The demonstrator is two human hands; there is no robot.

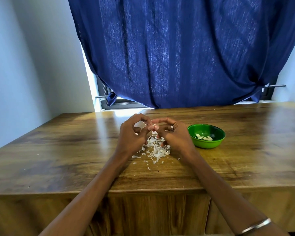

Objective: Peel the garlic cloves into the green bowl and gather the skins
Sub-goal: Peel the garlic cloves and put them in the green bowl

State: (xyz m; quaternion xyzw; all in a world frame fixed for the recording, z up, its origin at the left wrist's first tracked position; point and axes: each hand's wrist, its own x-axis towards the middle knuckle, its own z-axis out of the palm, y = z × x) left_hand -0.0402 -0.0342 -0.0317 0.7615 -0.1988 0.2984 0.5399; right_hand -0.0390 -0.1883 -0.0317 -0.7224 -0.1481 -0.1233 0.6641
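A round green bowl (206, 136) of smooth, glossy plastic sits on a wooden table (58, 150) with a streaked brown grain and a shiny finish. Inside the bowl lie several peeled garlic cloves (203, 137), pale, smooth and curved like small crescents.

Just left of the bowl, both hands meet above the table. The left hand (132, 135) has its fingers curled, with thumb and forefinger arched into a ring and pinching at a small garlic clove (154, 126). The right hand (173, 135), the one nearer the bowl, also curls its fingers and pinches the same clove from the other side, so the fingertips of both hands touch around it. The clove is mostly hidden by the fingertips; only a pale pinkish bit shows. A metal ring (172, 127) circles one finger of the right hand, and a thin metal bangle (255, 226) sits on the right forearm.

Below the hands, still left of the bowl, a loose pile of skins (155, 149) lies on the table: thin, papery white flakes and curled strips, with a few scattered scraps at its near edge.

Behind the bowl, beyond the far table edge, hangs a dark blue curtain (177, 48) of woven cloth in deep soft folds.
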